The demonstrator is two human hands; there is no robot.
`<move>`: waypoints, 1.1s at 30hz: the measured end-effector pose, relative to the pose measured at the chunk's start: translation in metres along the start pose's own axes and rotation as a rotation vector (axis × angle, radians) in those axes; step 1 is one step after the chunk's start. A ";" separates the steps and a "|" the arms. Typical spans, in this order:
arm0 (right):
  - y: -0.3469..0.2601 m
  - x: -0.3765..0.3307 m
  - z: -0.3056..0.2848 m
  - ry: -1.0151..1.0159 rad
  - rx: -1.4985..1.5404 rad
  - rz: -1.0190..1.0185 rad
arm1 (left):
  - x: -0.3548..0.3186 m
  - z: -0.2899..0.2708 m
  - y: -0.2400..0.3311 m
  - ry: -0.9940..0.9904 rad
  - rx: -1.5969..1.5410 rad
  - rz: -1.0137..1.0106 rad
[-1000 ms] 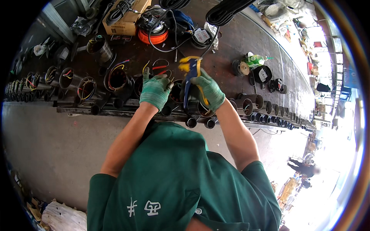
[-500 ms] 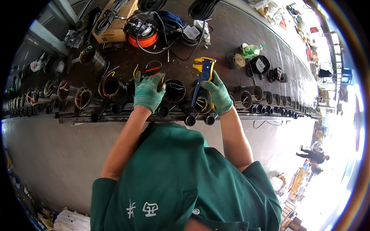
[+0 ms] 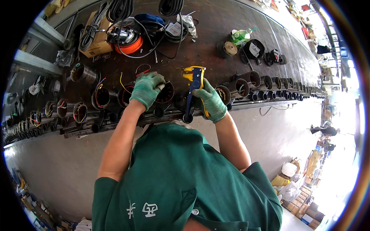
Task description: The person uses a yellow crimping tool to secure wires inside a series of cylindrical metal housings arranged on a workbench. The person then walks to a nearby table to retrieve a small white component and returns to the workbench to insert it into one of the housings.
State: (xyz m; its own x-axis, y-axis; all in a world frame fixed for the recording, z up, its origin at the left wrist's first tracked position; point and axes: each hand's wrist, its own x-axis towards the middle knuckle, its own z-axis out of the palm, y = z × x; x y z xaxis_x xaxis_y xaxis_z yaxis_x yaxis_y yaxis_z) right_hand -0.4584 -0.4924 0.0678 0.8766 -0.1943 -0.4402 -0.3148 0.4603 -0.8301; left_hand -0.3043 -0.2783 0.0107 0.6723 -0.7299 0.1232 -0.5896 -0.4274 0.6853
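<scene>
Gloves of green knit cover both hands, which work at a long dark bench (image 3: 216, 34) lined with short black pipe stubs. The right hand (image 3: 211, 101) is closed around the handles of a blue and yellow wire stripper (image 3: 194, 86), whose yellow head points away from the person, above the row of pipes. The left hand (image 3: 147, 88) lies curled over the mouth of a round black pipe end (image 3: 165, 92), fingers bent down onto the wires there; whether they pinch anything cannot be told, since the glove hides it. A red wire (image 3: 142, 71) loops just beyond that hand. Left of it, more pipe ends (image 3: 101, 98) show coloured wires inside. To the right, a rank of open pipe ends (image 3: 252, 79) runs off toward the far edge. Behind the hands sit an orange cable reel (image 3: 129, 40) tangled in black cord, a cardboard box (image 3: 94, 36), a green bottle (image 3: 241, 35) and black tape rolls (image 3: 254, 49). The person's green shirt (image 3: 181, 181) fills the lower view.
</scene>
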 end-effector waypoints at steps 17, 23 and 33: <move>0.007 0.029 0.020 -0.301 0.292 0.359 | -0.014 0.008 -0.011 0.241 -0.195 -0.041; 0.008 0.034 0.019 -0.319 0.261 0.363 | -0.016 0.009 -0.015 0.231 -0.208 -0.057; 0.010 0.044 0.028 -0.135 0.190 0.318 | -0.015 0.016 -0.017 0.264 -0.260 -0.107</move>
State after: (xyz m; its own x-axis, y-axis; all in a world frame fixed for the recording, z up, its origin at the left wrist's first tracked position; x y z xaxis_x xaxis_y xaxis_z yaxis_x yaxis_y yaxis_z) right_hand -0.4127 -0.4717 0.0498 0.7904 0.0936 -0.6054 -0.5162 0.6339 -0.5760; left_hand -0.3115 -0.2684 -0.0145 0.8359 -0.5118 0.1985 -0.3996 -0.3193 0.8593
